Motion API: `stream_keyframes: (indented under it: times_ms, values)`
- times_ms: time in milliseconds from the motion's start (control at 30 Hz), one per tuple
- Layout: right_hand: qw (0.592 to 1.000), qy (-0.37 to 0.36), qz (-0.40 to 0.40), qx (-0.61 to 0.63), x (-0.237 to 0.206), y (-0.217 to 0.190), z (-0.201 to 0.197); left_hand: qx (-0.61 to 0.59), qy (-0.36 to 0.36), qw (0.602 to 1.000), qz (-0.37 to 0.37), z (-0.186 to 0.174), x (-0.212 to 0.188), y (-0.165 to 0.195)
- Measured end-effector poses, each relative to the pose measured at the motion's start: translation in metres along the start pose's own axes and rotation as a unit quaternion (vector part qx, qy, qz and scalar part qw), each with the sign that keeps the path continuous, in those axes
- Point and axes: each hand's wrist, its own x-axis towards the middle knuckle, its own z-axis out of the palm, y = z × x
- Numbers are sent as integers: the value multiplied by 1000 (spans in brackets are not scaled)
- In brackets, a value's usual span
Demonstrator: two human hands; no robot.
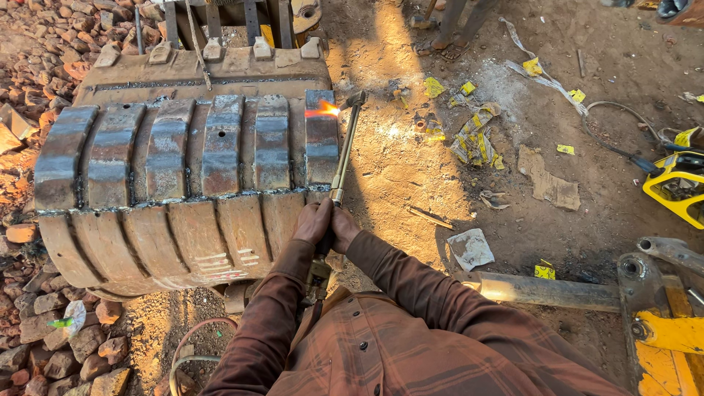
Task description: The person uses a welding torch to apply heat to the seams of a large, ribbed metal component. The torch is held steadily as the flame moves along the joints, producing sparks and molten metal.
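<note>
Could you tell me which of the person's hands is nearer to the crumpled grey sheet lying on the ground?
Right. The right hand grips the torch on the side facing the crumpled sheet; the left hand sits beyond it.

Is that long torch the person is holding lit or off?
Lit. A bright orange flame burns at the tip of the cutting torch, right against the excavator bucket. Both hands, left and right, grip its handle.

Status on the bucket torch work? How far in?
Done: weld beads already run along the strips across the excavator bucket.
In hand: left hand and right hand both grip the cutting torch; its flame heats the top of the rightmost wear strip, glowing orange there.
Left: no cut line shows below the glow; the other strips look untouched by the flame.
</note>
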Motion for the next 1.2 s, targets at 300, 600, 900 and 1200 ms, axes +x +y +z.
stream_keyframes:
  times_ms: [300, 600, 900, 1200]
  values:
    - [1000, 8, 5, 7, 1, 6, -3, 4, 4, 1000, 7, 2, 2, -9]
    - [1000, -13, 0, 13, 4, 10, -3, 20, 14, 1000, 5, 1, 3, -16]
    - [1000, 7, -6, 16, 2, 11, -1, -19, 0, 1000, -25, 1, -2, -12]
    - [1000, 8, -4, 15, 2, 14, -1, -11, 9, 1000, -20, 1, -4, -15]
